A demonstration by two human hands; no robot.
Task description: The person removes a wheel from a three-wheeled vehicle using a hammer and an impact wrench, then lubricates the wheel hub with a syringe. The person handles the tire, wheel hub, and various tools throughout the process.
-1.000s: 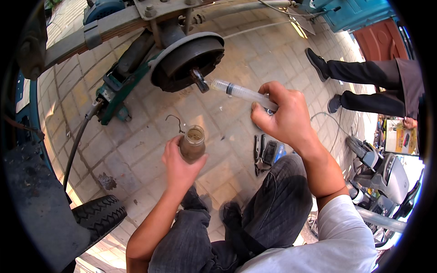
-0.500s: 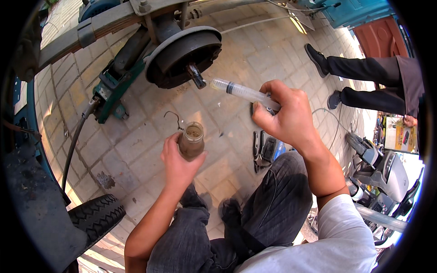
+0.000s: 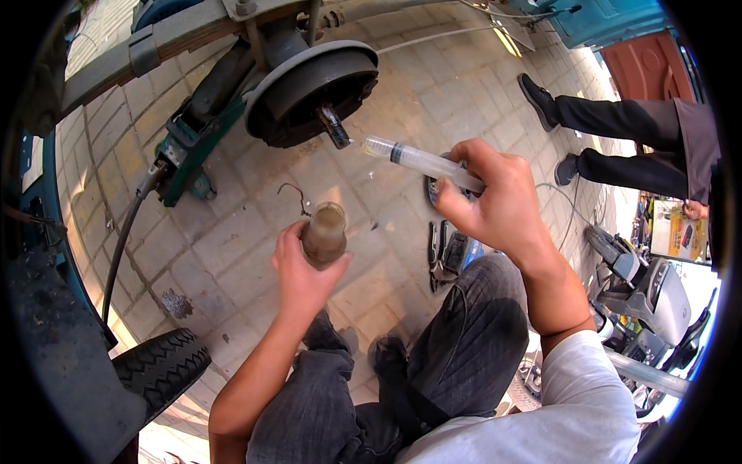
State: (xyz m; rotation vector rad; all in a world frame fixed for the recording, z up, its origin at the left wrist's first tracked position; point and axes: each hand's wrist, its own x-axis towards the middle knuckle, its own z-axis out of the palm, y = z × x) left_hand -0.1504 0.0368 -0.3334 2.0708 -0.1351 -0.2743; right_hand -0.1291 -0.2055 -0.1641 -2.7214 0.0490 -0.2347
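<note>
My left hand is wrapped round a small glass bottle of brownish, murky liquid, with a bent wire sticking out beside its neck. The bottle leans away from me. In my right hand is a clear plastic syringe, its dark plunger seal partway along the barrel and its tip pointing left. That tip stops just short of the greasy axle shaft, which juts from the round brake drum of the vehicle.
A green jack stands under the axle beam, its hose running down left. Near my right knee lie pliers and a blue-black tool. Another person's legs are at right, above a parked scooter. A tyre is at lower left.
The syringe and my right hand have shifted slightly right, away from the shaft. The bottle in my left hand has tipped further, its mouth turning away from me.
</note>
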